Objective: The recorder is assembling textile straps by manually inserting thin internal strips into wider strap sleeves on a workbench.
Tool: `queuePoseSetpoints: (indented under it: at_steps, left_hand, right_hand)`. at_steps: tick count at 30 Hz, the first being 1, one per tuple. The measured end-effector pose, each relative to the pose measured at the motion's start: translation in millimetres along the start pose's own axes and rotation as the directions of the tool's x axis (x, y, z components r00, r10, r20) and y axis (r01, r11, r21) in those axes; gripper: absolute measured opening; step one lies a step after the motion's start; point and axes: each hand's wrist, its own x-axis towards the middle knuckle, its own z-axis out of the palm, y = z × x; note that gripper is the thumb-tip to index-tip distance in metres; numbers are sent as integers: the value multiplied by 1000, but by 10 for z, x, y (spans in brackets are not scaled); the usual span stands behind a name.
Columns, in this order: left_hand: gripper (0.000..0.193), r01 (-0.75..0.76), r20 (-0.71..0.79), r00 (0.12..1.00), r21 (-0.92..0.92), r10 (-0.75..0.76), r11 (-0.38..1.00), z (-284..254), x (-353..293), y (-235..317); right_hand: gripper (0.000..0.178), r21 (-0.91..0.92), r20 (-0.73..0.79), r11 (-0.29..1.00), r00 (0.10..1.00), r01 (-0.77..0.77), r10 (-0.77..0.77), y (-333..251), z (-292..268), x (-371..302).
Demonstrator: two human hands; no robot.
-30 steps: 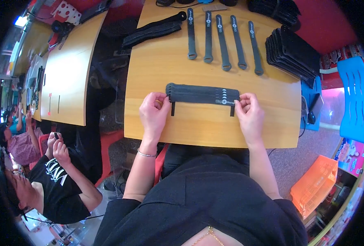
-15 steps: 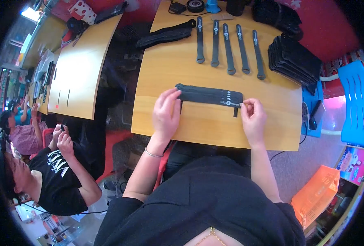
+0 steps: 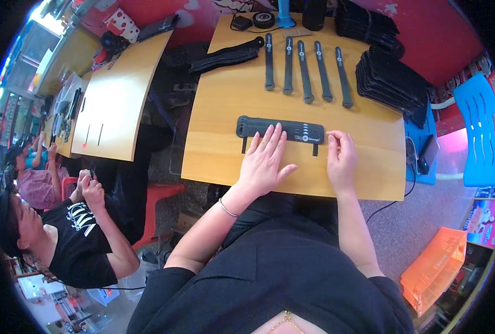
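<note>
A flat stack of dark grey straps [image 3: 308, 132] lies crosswise on the wooden table in front of me, with white print toward its right end. Two short black strips, a left one [image 3: 244, 146] and a right one [image 3: 315, 150], stick out from under its near edge. My left hand [image 3: 265, 161] lies flat, fingers stretched out over the middle of the stack's near side. Beside the stack's right end is my right hand [image 3: 341, 156], its fingers curled together at the corner; whatever they pinch is hidden. Farther back, several single grey straps [image 3: 304, 72] lie side by side.
On the table [image 3: 214, 158], a black strap bundle [image 3: 225, 57] lies far left and a pile of black pouches [image 3: 389, 78] far right. A blue chair [image 3: 473, 133] and an orange crate [image 3: 432, 273] stand right. A co-worker [image 3: 74, 239] sits at left by another table [image 3: 116, 94].
My left hand has moved from the stack's left end to its middle and flattened out. My right hand stays by the right end. The whole view has shifted slightly.
</note>
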Motion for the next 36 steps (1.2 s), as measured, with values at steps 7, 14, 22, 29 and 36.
queuePoseSetpoints:
  at_steps: [7, 14, 22, 29, 36]
  left_hand:
    - [85, -33, -26, 999, 39, 34, 999, 68, -17, -17]
    - [90, 47, -172, 985, 123, -26, 991, 103, -58, 31]
    - [90, 51, -147, 988, 108, -35, 993, 162, -53, -2]
    - [90, 67, -244, 969, 161, -26, 985, 198, -122, -10]
    - [85, 114, -153, 984, 125, -95, 986, 193, -156, 15]
  right_hand:
    - [12, 12, 136, 1000, 990, 17, -18, -105, -78, 5]
    - [61, -347, 476, 778, 814, 523, -334, -149, -38, -32]
    - [67, -434, 606, 706, 762, 559, -230, -73, 43, -87]
    - [72, -479, 522, 735, 829, 480, -201, -89, 28, -119]
    - [75, -505, 547, 708, 818, 493, -179, -57, 34, -171]
